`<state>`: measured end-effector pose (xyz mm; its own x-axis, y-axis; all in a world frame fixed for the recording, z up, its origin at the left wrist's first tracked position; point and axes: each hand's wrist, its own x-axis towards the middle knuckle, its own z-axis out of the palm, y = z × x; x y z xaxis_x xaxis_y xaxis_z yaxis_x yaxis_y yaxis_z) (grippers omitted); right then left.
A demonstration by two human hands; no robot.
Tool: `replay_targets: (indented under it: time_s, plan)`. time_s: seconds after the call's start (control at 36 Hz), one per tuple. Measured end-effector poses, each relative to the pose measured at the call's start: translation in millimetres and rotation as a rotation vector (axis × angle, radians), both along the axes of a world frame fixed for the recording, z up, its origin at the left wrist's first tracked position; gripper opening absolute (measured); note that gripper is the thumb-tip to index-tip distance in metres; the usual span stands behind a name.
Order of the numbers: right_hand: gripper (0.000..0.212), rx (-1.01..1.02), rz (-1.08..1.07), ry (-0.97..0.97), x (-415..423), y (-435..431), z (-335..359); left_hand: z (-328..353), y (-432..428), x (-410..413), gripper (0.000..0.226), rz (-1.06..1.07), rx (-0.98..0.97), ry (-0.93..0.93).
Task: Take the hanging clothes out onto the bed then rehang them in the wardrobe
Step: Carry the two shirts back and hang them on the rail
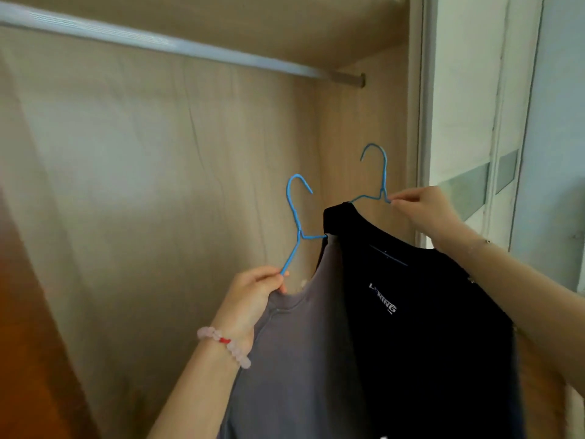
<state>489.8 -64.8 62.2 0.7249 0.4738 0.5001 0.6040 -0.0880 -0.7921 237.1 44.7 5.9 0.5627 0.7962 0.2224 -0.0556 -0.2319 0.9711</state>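
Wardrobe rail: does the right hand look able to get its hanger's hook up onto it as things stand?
Probably yes. The rail is bare, with open space between it and the blue hanger held by the right hand; the hook sits well below it, so a lift is needed.

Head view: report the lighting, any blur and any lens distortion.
Head view: soft daylight from the right, no hard shadows; the black shirt is so dark its folds vanish; the rail bows from wide-angle distortion and looks smeared at left; the near-left edge is an unfocused brown blur; both blue hangers stay crisp.
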Motion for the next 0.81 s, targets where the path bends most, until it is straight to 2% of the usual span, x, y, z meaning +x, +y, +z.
replay_targets:
  time_s: [0.22,0.42,0.56,0.69,0.81]
  plan:
    - [0.025,0.027,0.113,-0.069,100,67,52,76,59,75,0.022,0.128,-0.162,-0.044]
    - [0.025,0.061,0.217,-0.129,142,139,113,144,95,138,0.029,0.19,-0.175,-0.089]
    - [0.024,0.133,0.223,-0.131,159,184,160,199,119,163,0.026,0.274,-0.05,-0.058]
    - [0.027,0.11,0.197,-0.193,183,216,199,244,133,177,0.025,0.212,-0.016,-0.123]
    - [0.023,0.104,0.222,-0.168,201,246,220,267,151,190,0.025,0.369,0.243,-0.061]
